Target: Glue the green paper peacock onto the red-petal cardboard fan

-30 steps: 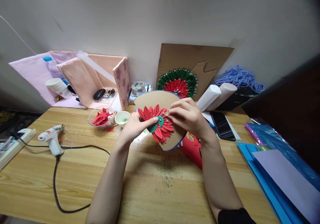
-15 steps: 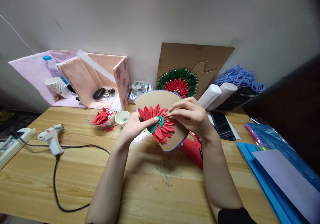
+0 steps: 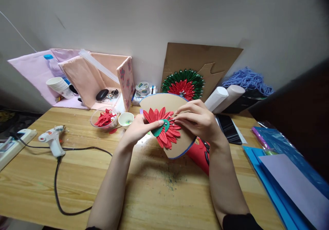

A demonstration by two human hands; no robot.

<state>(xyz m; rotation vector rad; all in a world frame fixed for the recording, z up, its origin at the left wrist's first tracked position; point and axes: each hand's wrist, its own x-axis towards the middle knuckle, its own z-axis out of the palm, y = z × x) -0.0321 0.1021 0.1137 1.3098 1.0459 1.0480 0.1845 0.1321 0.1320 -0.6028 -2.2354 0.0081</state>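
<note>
Head view, down over table (image 3: pixel 77 189)

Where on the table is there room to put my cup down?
The bare wood near the front edge, between the glue gun's cord and the left forearm, is free. So is the patch between both forearms. It is crowded at the back by the petal bowl and paper cup, and at the right by blue sheets.

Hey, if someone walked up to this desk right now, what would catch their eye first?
Most likely the cardboard disc with red paper petals fanned around a green centre, held up at mid-desk by the left hand while the right hand pinches at the petals. Behind it, a finished red-and-green rosette leans against cardboard at the wall. A white glue gun lies on the wood to the left.
</note>
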